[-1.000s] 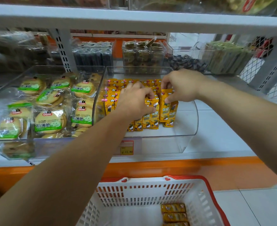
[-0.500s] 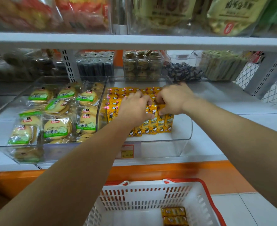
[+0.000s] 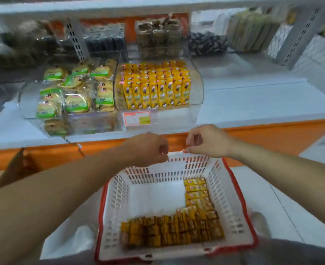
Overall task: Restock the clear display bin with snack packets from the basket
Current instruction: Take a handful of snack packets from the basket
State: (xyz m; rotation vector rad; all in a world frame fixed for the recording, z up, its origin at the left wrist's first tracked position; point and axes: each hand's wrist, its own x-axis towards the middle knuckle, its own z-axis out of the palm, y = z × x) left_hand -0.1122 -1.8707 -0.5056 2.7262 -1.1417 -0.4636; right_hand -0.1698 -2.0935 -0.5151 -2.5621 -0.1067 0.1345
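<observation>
Head view: a white shelf (image 3: 253,100) with an orange front edge runs beyond the white, red-rimmed basket (image 3: 232,197). On it, straight past the basket's far rim, the clear display bin (image 3: 197,87) holds upright rows of yellow snack packets (image 3: 156,88). More packets (image 3: 173,230) line the basket's near and right walls. Above its far rim hover the left hand (image 3: 150,148) and right hand (image 3: 209,140), fingers loosely curled, gripping nothing visible.

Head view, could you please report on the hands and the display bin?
Both empty: left hand, right hand, above basket far rim. Upright yellow packet rows in clear display bin. More packets in basket. Nothing blocking.
</observation>
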